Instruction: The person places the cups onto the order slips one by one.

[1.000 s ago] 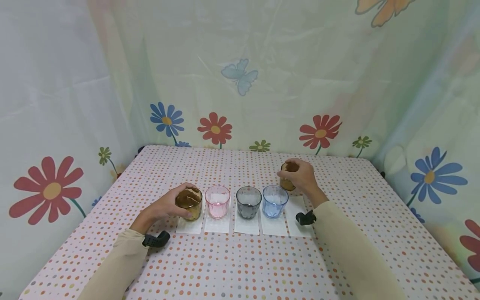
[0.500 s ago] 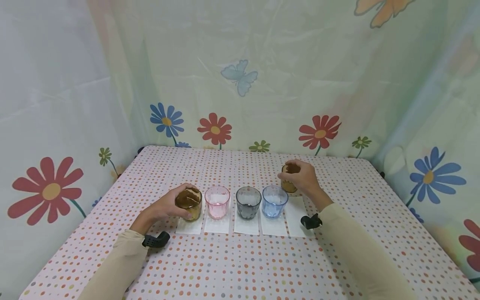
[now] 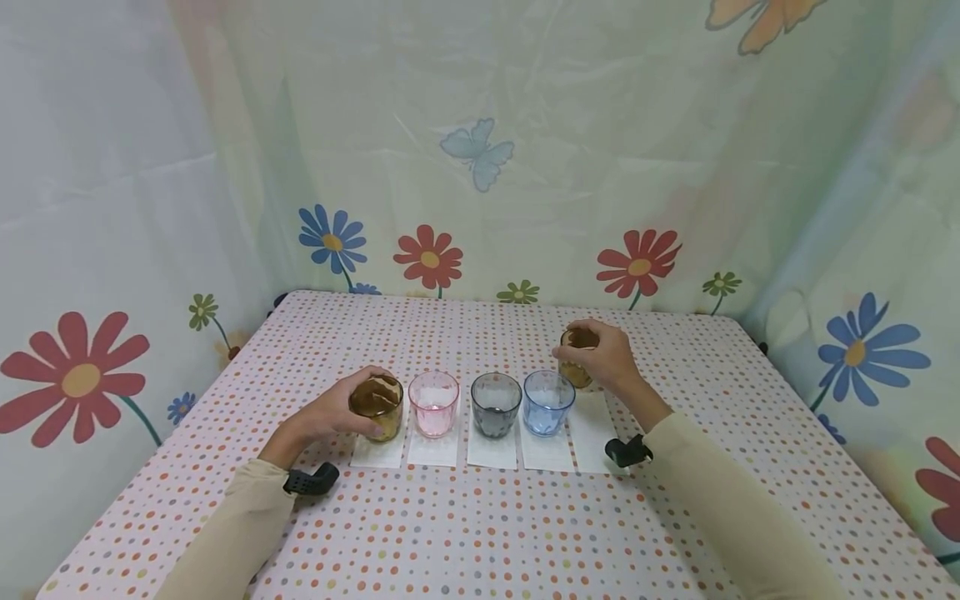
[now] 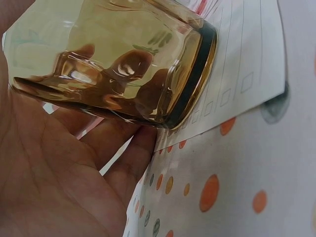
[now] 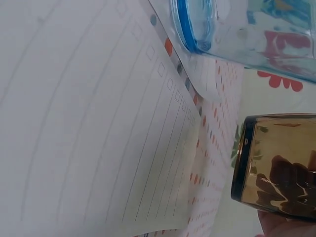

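Observation:
In the head view my left hand (image 3: 337, 408) grips an amber glass (image 3: 377, 408) at the left end of a row of glasses. Its base is at a lined paper slip (image 4: 247, 59) in the left wrist view, with fingers curled round the far side. My right hand (image 3: 606, 354) holds a second amber glass (image 3: 576, 367) by its upper part, behind the rightmost slip (image 3: 596, 437). Curtain shows between that glass's base and the tabletop in the right wrist view, so it is raised. Between the hands stand a pink glass (image 3: 433, 408), a grey glass (image 3: 496, 408) and a blue glass (image 3: 548, 407).
Each standing glass has its own white slip below it. The table wears a dotted cloth (image 3: 480, 533). A flowered curtain (image 3: 480, 83) surrounds the back and sides. Both wrists carry black camera straps (image 3: 311, 479).
My right hand and its amber glass have come slightly nearer, towards the rightmost slip, and the right wrist has shifted a little right. The left hand and the other glasses stay put.

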A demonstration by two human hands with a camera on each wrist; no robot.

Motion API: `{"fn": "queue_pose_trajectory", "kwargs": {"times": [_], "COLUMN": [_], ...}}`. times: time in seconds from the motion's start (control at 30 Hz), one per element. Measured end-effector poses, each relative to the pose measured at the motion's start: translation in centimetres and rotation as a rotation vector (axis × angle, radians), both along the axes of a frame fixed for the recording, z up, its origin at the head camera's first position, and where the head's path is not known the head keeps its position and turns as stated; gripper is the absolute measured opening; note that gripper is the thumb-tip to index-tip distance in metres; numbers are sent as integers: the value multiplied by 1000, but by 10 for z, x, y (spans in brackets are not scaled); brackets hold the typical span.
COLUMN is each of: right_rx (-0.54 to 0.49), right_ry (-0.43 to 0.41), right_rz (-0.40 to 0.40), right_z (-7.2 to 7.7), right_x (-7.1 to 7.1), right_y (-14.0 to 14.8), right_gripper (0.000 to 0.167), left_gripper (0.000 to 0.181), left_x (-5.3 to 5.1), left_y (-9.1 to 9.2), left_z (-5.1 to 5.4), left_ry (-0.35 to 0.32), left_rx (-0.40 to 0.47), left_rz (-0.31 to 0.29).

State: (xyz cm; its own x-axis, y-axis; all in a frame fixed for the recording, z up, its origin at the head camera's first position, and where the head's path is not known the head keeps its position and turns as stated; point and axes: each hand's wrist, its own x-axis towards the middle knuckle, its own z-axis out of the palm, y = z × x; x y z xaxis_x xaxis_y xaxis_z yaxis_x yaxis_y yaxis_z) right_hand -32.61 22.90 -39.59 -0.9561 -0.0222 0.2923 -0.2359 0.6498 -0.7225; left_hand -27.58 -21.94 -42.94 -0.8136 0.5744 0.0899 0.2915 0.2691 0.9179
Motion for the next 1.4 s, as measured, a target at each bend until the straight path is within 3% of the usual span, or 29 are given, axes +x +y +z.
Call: {"fn": "queue_pose_trajectory", "kwargs": {"times": [0.37,0.7,0.93,1.4], "right_rx": [3,15,0,11], "right_ry": [23,43,23,11], "right_rz": [39,32,75,70], "right_z": [0,-3,-2,-8], "right_x": [13,26,34,47], "right_y": [4,7,4,8], "right_gripper": [54,52,54,52], "left_gripper": [81,81,81,79], "left_x": [0,-2,-3,-3], "left_y": [1,0,-1,0], "left_z": [0,-1,-2,-3], "left_ry": [-8,5,8,4], "left_rx": [-20,0,-2,-6], "left_rz": [24,-4,-5,-3]}}
